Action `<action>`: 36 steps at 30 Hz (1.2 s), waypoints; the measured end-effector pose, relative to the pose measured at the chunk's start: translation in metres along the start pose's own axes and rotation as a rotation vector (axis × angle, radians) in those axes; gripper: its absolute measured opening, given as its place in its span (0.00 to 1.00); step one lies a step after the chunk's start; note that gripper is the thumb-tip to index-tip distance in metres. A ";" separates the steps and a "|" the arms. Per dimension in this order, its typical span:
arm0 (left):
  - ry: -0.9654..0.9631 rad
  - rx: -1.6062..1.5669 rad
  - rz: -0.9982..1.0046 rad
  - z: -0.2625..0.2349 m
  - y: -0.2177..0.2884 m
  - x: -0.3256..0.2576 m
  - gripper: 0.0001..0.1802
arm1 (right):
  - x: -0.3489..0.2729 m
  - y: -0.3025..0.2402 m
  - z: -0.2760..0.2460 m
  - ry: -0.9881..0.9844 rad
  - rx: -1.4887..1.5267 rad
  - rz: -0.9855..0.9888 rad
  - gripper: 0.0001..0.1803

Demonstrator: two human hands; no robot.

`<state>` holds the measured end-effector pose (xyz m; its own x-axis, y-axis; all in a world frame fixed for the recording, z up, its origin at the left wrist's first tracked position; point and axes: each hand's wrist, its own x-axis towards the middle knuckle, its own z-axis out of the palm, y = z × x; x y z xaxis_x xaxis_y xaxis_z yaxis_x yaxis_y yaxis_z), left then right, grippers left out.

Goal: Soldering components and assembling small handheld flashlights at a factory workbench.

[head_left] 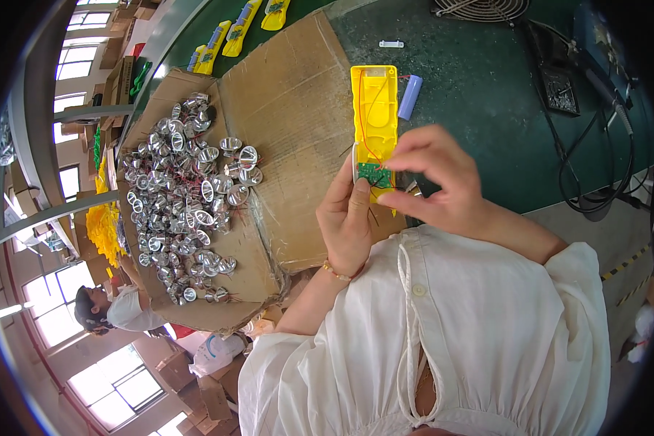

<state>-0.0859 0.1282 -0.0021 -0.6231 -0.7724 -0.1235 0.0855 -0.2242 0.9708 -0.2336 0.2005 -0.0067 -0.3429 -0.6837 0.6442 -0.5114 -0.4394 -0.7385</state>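
Yellow housing [374,109], long and open-faced, sits right between your two hands, its near end buried in your grip and its far end stretching away from you over the green bench [487,87]. Your left hand [347,221] is closed on the lower left edge of it, thumb pressed up along the side, and a rounded silver piece shows just behind that thumb, though you can't make out exactly what it is. Your right hand [436,182] comes in from the other side, fingers pinched together on the small green circuit board [374,174] that sits in the near end of the housing. A thin red wire [363,116] runs from the board up the inside of the shell. At the top right corner of the housing, a pale blue cylindrical cell [410,97] lies on the bench, just beside the shell and joined to it by wire.

Moving outward, to your left a flattened cardboard sheet [298,109] covers the bench, and on it lies a big heap of shiny silver reflector cups [185,196] with wires trailing. Beyond the cardboard, at the far edge, more yellow housings [236,33] line up in a row. Off to your right, black cables [596,174] loop across the green surface. Another person [120,309] is at the lower left, well away from your hands.
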 end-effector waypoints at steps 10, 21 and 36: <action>0.035 0.326 0.154 0.002 0.004 -0.005 0.20 | -0.008 -0.006 0.017 -0.057 0.492 0.667 0.13; -0.132 -0.294 -0.139 -0.006 0.013 0.003 0.23 | 0.005 -0.006 0.010 -0.211 0.505 0.754 0.16; -0.288 -0.486 -0.308 -0.024 0.004 0.017 0.25 | 0.025 0.013 0.009 -0.621 0.232 0.759 0.17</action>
<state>-0.0777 0.1002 -0.0048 -0.8535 -0.4538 -0.2562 0.1696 -0.7067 0.6869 -0.2419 0.1720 -0.0017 -0.0091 -0.9834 -0.1814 -0.1399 0.1809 -0.9735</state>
